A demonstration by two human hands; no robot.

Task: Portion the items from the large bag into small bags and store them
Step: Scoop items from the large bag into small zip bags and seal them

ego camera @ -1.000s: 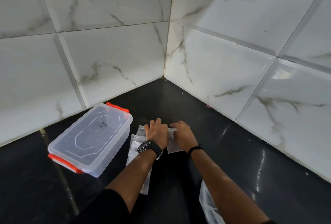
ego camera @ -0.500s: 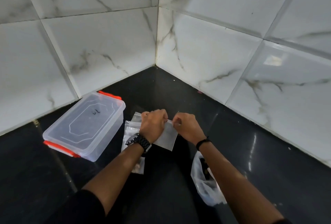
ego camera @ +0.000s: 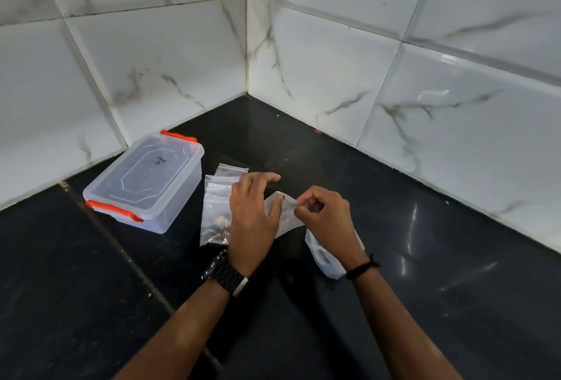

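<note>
Clear small plastic zip bag (ego camera: 285, 212) is pinched at its top edge by left hand (ego camera: 252, 215) and right hand (ego camera: 328, 215), above black floor (ego camera: 425, 288).

Glossy black stone-like counter (ego camera: 394, 288) with glare streaks at 3 o'clock; glossy white marble-veined wall tiles (ego camera: 318, 61); translucent smooth plastic box (ego camera: 145, 182) with orange plastic clips at 9 o'clock; thin clear plastic film small bags (ego camera: 215, 206), slightly crinkled.
</note>
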